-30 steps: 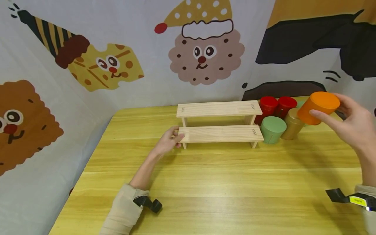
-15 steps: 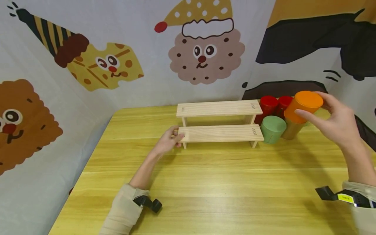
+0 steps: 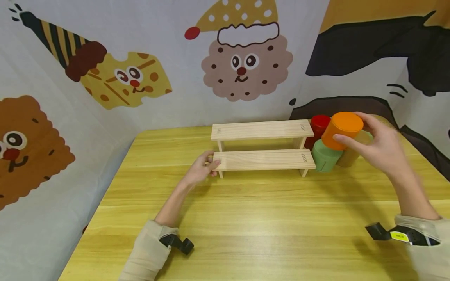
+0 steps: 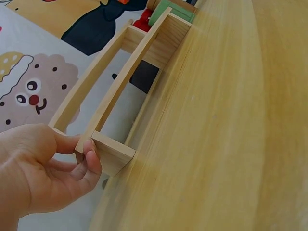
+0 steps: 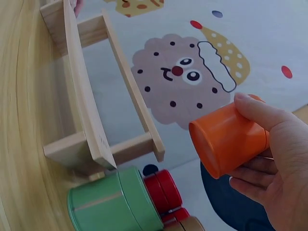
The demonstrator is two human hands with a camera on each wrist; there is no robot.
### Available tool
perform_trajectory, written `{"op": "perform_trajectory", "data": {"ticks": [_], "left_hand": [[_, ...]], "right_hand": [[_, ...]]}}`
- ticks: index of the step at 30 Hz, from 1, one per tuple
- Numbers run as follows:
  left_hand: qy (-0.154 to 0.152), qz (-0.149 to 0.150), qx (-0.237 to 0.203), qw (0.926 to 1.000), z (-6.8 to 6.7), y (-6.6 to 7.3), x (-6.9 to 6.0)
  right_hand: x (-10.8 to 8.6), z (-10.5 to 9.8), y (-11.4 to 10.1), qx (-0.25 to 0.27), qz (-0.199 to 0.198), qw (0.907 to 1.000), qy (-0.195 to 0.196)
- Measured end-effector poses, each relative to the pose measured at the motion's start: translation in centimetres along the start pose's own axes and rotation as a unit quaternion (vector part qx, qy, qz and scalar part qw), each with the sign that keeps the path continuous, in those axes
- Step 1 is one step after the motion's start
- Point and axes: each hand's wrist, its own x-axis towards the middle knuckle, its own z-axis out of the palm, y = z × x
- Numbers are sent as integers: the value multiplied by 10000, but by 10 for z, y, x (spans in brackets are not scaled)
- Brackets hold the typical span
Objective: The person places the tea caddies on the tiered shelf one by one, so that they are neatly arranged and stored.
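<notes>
A two-step wooden rack (image 3: pixel 264 159) stands near the back of the table. My left hand (image 3: pixel 202 168) pinches the left end of its lower step; in the left wrist view thumb and fingertips hold that corner (image 4: pixel 85 144). My right hand (image 3: pixel 381 144) grips an orange canister (image 3: pixel 339 130) in the air, tilted, above a green canister (image 3: pixel 325 158). In the right wrist view the orange canister (image 5: pixel 226 137) is clear of the rack (image 5: pixel 86 91), thumb on one side and fingers on the other.
Beside the rack's right end stand a red canister (image 3: pixel 318 127) and a gold canister (image 3: pixel 348 156), partly hidden by the orange one and my hand. A printed cloth (image 3: pixel 175 109) hangs behind the wooden table (image 3: pixel 246 226).
My right hand has carried the orange canister leftward, from over the gold canister to over the green one. My left hand and the rack have stayed put.
</notes>
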Motion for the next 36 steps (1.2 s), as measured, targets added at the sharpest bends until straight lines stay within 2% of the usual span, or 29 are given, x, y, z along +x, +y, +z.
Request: {"op": "perform_trajectory", "data": {"ticks": [5,12,17,26,36], "left_hand": [[-14,47,-8,10000,0,-1,1],[-28,81,-3,10000,0,-1,1],[-12,75,73,9999,0,-1,1],[-14,136,62,9999,-1,-3,1],[-5,85,51,10000,-1,-2,1]], "right_hand": [[3,7,-7,72,-144,9998,-92],[8,19,-18,251,-610,9978,-68],[10,28,-23,360,-746,9964,-152],[14,43,-29,548,-592,9954,-508],[15,60,-44,530,-730,9942,-592]]}}
